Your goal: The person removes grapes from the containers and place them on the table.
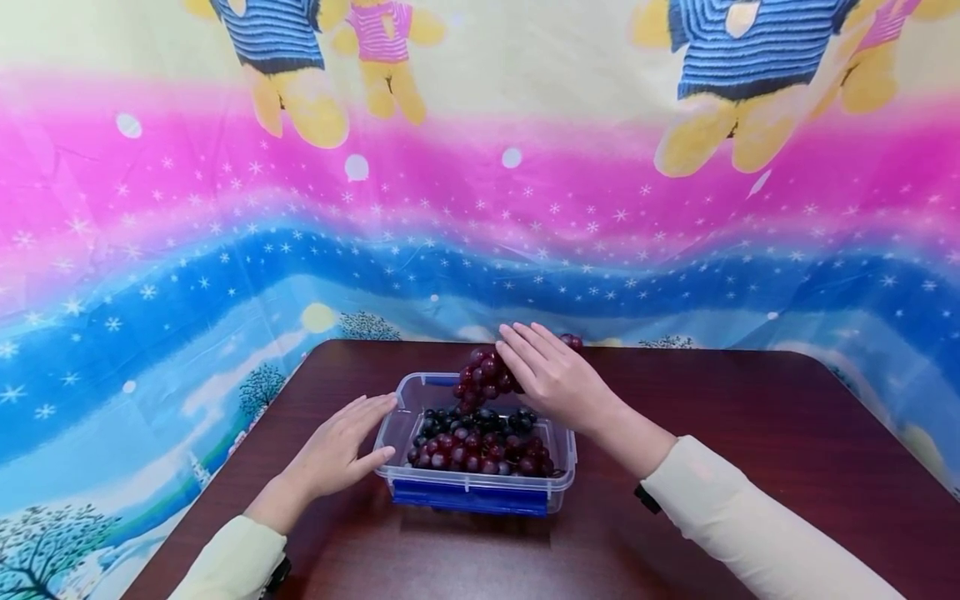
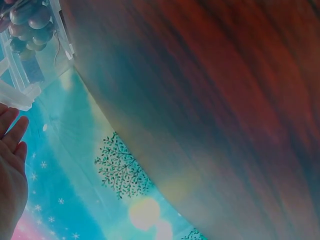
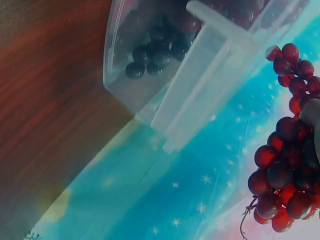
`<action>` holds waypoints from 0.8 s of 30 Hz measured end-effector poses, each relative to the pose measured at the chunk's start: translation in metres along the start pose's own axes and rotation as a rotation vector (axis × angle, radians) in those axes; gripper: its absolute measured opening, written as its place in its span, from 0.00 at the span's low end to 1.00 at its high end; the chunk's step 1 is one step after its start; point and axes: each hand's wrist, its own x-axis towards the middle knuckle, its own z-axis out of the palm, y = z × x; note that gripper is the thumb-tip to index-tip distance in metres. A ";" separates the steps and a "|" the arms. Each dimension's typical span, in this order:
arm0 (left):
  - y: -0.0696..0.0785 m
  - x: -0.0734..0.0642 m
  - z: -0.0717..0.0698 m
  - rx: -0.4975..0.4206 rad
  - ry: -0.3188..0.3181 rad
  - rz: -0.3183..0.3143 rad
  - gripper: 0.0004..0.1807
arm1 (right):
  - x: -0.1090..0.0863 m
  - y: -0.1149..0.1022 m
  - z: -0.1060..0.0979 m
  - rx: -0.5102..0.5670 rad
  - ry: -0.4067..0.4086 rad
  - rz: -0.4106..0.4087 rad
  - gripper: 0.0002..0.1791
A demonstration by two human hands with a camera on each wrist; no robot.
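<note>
A clear plastic box (image 1: pixel 386 433) with blue side clips stands on the table. Inside lie a bunch of dark, nearly black grapes (image 1: pixel 427 425) toward the back and a bunch of red grapes (image 1: pixel 457 454) in front. My right hand (image 1: pixel 558 379) grips another bunch of red grapes (image 1: pixel 480 375) above the box's back right part; its palm and fingers hide much of that bunch. In the right wrist view the held grapes (image 3: pixel 280 170) hang with a thin curly stem. My left hand (image 1: pixel 341 446), fingers extended, is at the box's left rim; its fingertips show beside the box corner (image 2: pixel 22 100) in the left wrist view.
The dark reddish-brown wooden table (image 1: pixel 712 417) extends around the box. Behind it hangs a printed cloth (image 1: pixel 465 192) with bears, snowflakes and trees, reaching down past the table's back and left edges.
</note>
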 end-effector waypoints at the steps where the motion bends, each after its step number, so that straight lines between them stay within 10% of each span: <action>1: 0.000 0.000 0.000 -0.001 -0.001 0.001 0.37 | -0.001 0.002 -0.001 0.001 0.001 0.007 0.41; 24: 0.001 0.000 0.001 0.004 -0.013 -0.018 0.38 | -0.038 0.052 -0.023 0.047 0.035 0.167 0.48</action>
